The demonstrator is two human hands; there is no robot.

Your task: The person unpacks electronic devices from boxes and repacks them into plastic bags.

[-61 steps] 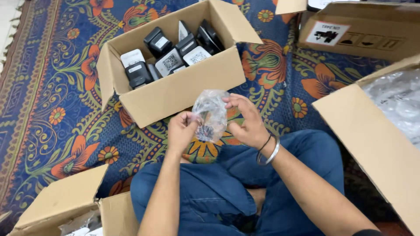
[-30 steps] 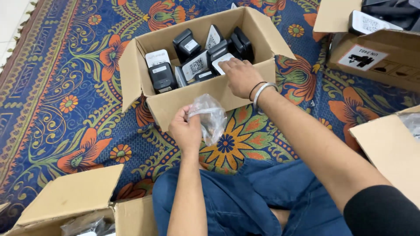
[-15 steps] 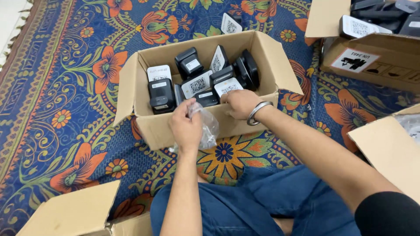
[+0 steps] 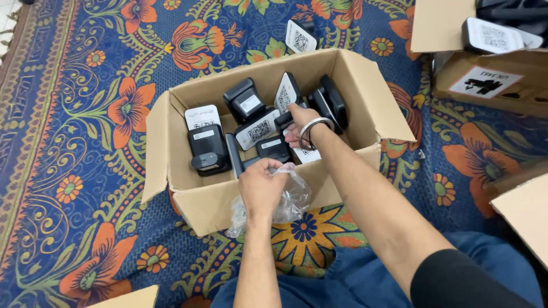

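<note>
Two hands at work: left hand pinches a clear plastic bag at the cardboard box's 6 o'clock rim; right hand reaches inside, fingers curled on a black device. Picking step; lifting needs a firm grip.

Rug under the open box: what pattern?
Head view: the rug is blue with orange-red flowers and green scrolling vines.

A floral blue rug covers the floor; a second cardboard box sits far right.
</note>
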